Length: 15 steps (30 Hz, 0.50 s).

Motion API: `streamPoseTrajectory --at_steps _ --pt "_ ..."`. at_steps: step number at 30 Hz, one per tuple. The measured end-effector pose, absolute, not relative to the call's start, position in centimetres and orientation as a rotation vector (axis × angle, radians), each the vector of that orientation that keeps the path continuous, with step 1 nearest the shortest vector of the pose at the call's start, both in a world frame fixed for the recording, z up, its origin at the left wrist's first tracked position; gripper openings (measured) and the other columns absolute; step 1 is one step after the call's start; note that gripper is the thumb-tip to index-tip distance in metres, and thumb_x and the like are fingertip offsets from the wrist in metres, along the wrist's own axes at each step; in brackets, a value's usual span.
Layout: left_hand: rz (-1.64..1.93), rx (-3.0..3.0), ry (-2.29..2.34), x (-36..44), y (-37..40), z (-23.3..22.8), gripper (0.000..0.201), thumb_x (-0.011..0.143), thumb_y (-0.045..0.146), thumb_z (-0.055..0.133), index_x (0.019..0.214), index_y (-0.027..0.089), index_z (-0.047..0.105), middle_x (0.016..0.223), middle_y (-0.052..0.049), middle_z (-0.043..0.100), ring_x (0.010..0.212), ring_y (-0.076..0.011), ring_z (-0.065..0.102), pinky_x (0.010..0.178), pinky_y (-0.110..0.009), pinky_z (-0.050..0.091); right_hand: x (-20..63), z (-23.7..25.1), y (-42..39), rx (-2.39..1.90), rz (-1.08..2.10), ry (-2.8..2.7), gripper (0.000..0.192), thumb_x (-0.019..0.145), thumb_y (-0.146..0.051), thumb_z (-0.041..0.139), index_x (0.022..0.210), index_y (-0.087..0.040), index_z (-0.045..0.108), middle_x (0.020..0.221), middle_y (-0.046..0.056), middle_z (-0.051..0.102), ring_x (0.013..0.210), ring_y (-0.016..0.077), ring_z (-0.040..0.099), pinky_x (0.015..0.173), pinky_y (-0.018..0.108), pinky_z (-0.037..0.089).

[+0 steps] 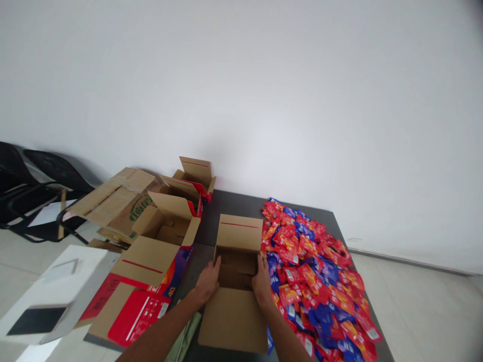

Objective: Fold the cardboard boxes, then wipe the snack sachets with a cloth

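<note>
An open cardboard box [237,322] stands on the dark table in front of me, its near and far flaps folded outward. Nothing shows inside the part of it that I can see. My left hand [208,279] grips its left wall, fingers at the top edge. On the opposite wall my right hand [261,282] is closed in the same way. Right beside that hand lies a wide heap of small red and blue packets [309,266]. A bundle of pale green cloth [184,334] is by my left forearm.
Several open red-printed boxes [166,226] line the left side, with flattened red cardboard [136,317] nearer me. Farther left are a large brown carton [116,198], a white surface bearing a phone [36,321], and black chairs [45,171]. A white wall [264,100] rises behind the table [230,198].
</note>
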<state>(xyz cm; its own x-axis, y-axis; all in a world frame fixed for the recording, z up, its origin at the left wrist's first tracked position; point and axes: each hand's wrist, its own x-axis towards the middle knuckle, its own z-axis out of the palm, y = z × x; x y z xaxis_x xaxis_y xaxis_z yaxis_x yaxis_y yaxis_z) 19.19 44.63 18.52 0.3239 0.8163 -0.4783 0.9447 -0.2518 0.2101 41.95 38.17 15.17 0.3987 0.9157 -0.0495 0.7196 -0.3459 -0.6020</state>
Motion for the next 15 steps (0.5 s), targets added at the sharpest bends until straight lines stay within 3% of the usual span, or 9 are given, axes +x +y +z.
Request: streamPoseTrajectory --at_steps 4,7,9,12,15 --pt "-0.445 2.065 1.678 20.1 44.0 17.8 0.096 0.066 0.008 0.061 0.151 0.006 0.017 0.136 -0.028 0.043 0.096 -0.0267 0.067 0.077 -0.030 0.050 41.7 16.1 37.4 -2.252 0.429 -1.514 0.088 0.058 0.003 0.041 0.146 -0.009 0.038 0.157 0.014 0.027 0.148 0.0272 0.017 0.120 0.044 0.022" --pt "-0.432 2.076 1.713 20.5 43.6 17.3 0.095 0.066 0.006 0.060 0.151 0.007 0.018 0.137 -0.029 0.042 0.095 -0.0247 0.068 0.075 -0.028 0.050 40.7 17.1 36.9 -2.242 0.413 -1.746 0.084 0.060 0.003 0.045 0.144 -0.011 0.043 0.159 0.011 0.023 0.150 0.0295 0.006 0.122 0.047 0.014" --pt "-0.440 2.078 1.724 20.6 43.5 17.2 0.093 0.066 0.003 0.058 0.151 0.008 0.020 0.138 -0.029 0.041 0.095 -0.0232 0.068 0.075 -0.027 0.049 39.6 17.5 36.9 -2.185 0.596 -1.936 0.077 0.065 0.003 0.044 0.140 -0.012 0.048 0.155 0.012 0.034 0.148 0.0271 0.018 0.121 0.041 0.019" --pt "-0.451 2.075 1.721 20.5 43.6 17.3 0.093 0.066 0.002 0.056 0.151 0.008 0.019 0.139 -0.029 0.041 0.096 -0.0232 0.068 0.077 -0.026 0.049 38.0 17.3 37.3 -2.169 0.872 -2.075 0.052 0.077 -0.002 0.042 0.123 -0.011 0.064 0.130 0.017 0.060 0.128 0.0263 0.051 0.109 0.036 0.038" --pt "-0.454 2.080 1.693 20.4 43.7 17.6 0.095 0.065 0.003 0.058 0.151 0.008 0.018 0.138 -0.029 0.041 0.095 -0.0234 0.068 0.076 -0.027 0.049 37.3 16.6 37.5 -2.205 0.967 -2.103 0.037 0.089 -0.014 0.039 0.108 -0.006 0.070 0.112 0.024 0.067 0.110 0.0305 0.063 0.095 0.040 0.048"
